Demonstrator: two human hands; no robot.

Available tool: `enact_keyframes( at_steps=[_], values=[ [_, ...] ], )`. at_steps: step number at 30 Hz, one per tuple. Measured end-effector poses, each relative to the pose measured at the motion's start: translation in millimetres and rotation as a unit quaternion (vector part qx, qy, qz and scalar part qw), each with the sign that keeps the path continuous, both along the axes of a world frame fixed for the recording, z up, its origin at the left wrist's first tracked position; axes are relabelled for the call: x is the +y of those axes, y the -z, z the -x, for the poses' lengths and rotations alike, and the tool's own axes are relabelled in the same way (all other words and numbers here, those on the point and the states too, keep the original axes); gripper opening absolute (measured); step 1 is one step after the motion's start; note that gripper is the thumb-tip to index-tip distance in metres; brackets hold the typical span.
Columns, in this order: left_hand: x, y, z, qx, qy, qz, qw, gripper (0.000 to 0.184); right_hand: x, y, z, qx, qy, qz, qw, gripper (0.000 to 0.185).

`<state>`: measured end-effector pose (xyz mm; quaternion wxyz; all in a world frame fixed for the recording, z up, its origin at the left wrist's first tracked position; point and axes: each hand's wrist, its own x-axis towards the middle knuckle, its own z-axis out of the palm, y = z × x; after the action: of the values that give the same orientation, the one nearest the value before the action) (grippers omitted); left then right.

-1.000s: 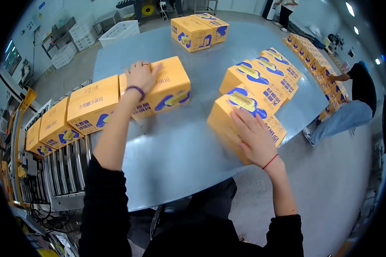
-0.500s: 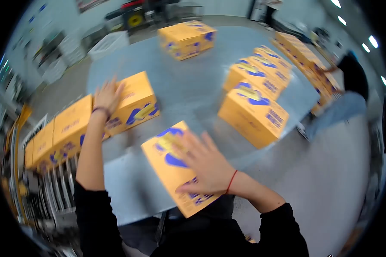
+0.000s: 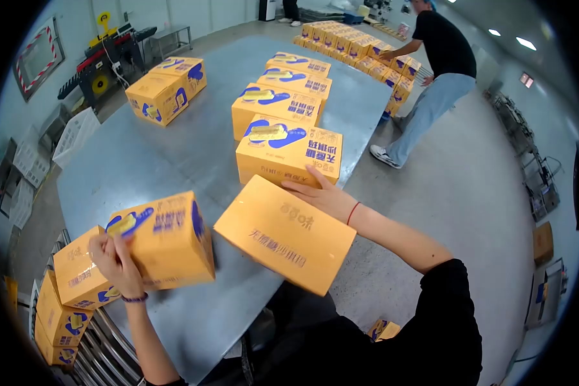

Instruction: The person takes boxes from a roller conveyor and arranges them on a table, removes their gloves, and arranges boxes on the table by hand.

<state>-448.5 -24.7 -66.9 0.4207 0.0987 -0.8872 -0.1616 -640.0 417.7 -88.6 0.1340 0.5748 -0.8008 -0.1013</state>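
Observation:
My left hand (image 3: 117, 265) has its fingers curled at the left end of an orange cardboard box (image 3: 167, 241) with blue print, which sits tilted and slightly blurred over the table's left side. Another cardboard box (image 3: 283, 235), a plain printed face up, lies at the near table edge in front of me. Along its far edge, my right hand (image 3: 325, 198) is stretched out with fingers apart, touching it. Those fingertips also reach the front of the nearest box in a row (image 3: 289, 151). Part of my right palm is hidden.
Several boxes (image 3: 77, 276) line a roller conveyor (image 3: 112, 350) at left. A box pair (image 3: 167, 90) stands on the metal table (image 3: 225, 71) at the far left. A person (image 3: 441, 51) bends over stacked boxes (image 3: 354, 45) beyond the right edge. White crates (image 3: 77, 135) stand left.
The view has swung right. My left hand has gone from lying on a box to curling at a box's end. The box under my right hand has turned over, and that hand is now at its far edge.

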Motion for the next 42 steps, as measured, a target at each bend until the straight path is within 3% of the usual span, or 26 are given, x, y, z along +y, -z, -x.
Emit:
enact_keyframes(
  at_steps=[1,2,3,4,5,6,7,8,10,11,12,13,16,20,24,27,33,38,42],
  values=[
    [12,13,-11,0.050,0.005,-0.086,0.995,0.021,-10,-9,-10,-0.011,-0.005,0.000,1.000,0.053],
    [19,25,-24,0.100,0.007,-0.170,0.980,0.019,-25,-31,-26,-0.170,0.074,0.064,0.981,0.053],
    [19,33,-37,0.055,0.013,-0.132,0.990,0.016,-36,-44,-35,-0.322,0.150,0.125,0.926,0.052],
    [22,35,-48,0.063,0.038,-0.145,0.987,0.014,-38,-44,-37,-0.442,0.111,0.211,0.865,0.058],
    [25,36,-57,0.073,0.065,-0.155,0.983,0.013,-39,-44,-41,-0.447,0.103,0.212,0.863,0.058],
    [29,36,-68,0.070,0.059,-0.150,0.985,0.013,-40,-45,-48,-0.559,0.106,0.261,0.780,0.065],
    [36,34,-80,0.029,0.019,-0.050,0.998,0.015,-40,-46,-57,-0.660,0.107,0.301,0.680,0.074],
    [45,33,-91,-0.012,-0.021,0.048,0.999,0.021,-37,-50,-67,-0.664,0.101,0.298,0.678,0.074],
    [67,30,-111,-0.041,-0.023,0.040,0.998,0.029,-29,-61,-92,-0.452,0.181,0.258,0.834,0.097],
    [71,30,-121,-0.069,-0.022,0.028,0.997,0.039,-29,-72,-112,-0.453,0.180,0.259,0.834,0.097],
    [70,35,-129,-0.084,-0.005,0.034,0.996,0.053,-27,-84,-137,-0.390,0.222,0.192,0.873,0.105],
    [73,26,-128,-0.083,-0.008,0.032,0.996,0.053,-26,-89,-154,-0.321,0.260,0.121,0.903,0.114],
    [74,3,-115,-0.149,0.062,0.099,0.982,0.072,-41,-75,-190,-0.287,0.241,0.161,0.913,0.120],
    [67,11,-111,-0.096,0.086,0.112,0.985,0.072,-18,-66,-189,-0.201,0.302,0.182,0.914,0.117],
    [84,13,-101,-0.082,0.099,0.106,0.986,0.071,-46,-67,-209,-0.261,0.277,0.198,0.903,0.118],
    [92,15,-94,-0.052,0.100,0.105,0.988,0.070,-68,-52,-178,-0.165,0.309,0.237,0.906,0.123],
    [87,22,-101,-0.055,0.106,0.093,0.988,0.069,-91,-67,-170,-0.171,0.390,0.112,0.898,0.126],
    [84,18,-98,-0.040,0.122,0.100,0.987,0.069,-59,-72,-148,-0.253,0.338,0.222,0.879,0.116],
    [84,7,-101,-0.074,0.175,0.092,0.977,0.066,-17,-81,-116,-0.225,0.335,0.275,0.873,0.112]
  ],
)
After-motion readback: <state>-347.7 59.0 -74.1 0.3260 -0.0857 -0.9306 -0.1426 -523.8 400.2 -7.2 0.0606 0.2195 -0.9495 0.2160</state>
